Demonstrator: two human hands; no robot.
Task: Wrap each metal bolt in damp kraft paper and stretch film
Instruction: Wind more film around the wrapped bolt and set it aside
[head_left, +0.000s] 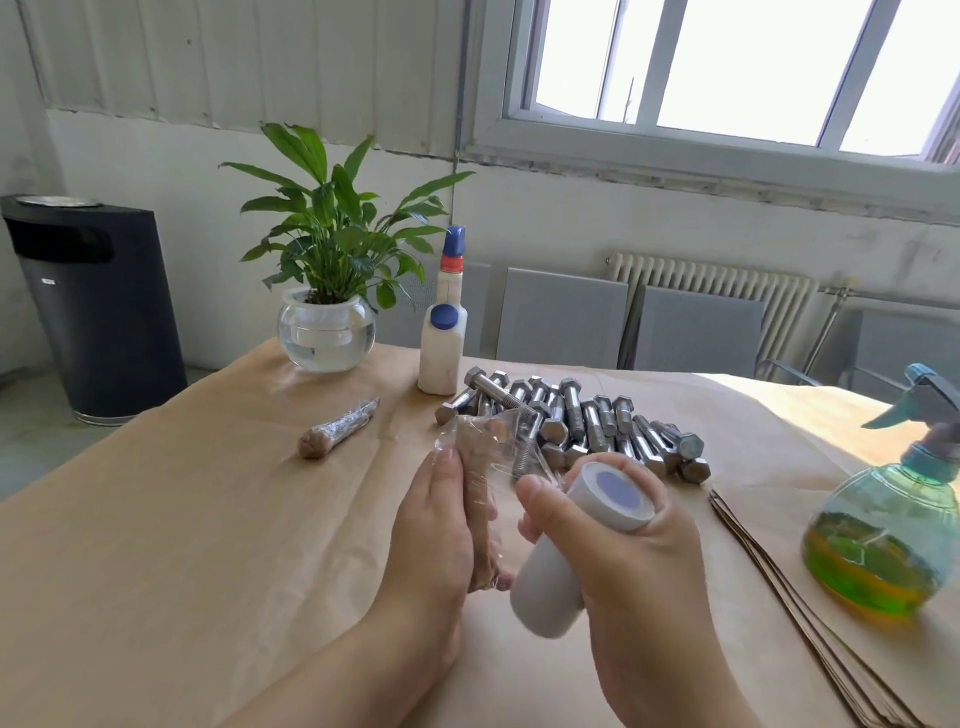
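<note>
Both hands work close above the paper-covered worktop. Left hand grips a paper-wrapped bolt, upright; right hand, just beside it, clasps the stretch film roll, film bridging the two (wrap apparently half-done). One finished bundle lies far left; many bare bolts remain behind.

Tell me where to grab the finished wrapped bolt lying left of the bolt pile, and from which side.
Take the wrapped bolt around its slim middle shank, coming down from above with fingers across its length. It lies flat on the paper-covered table, fat head end nearest the camera, tapered film tail pointing toward the white bottle. It lies apart from the other things.
</note>
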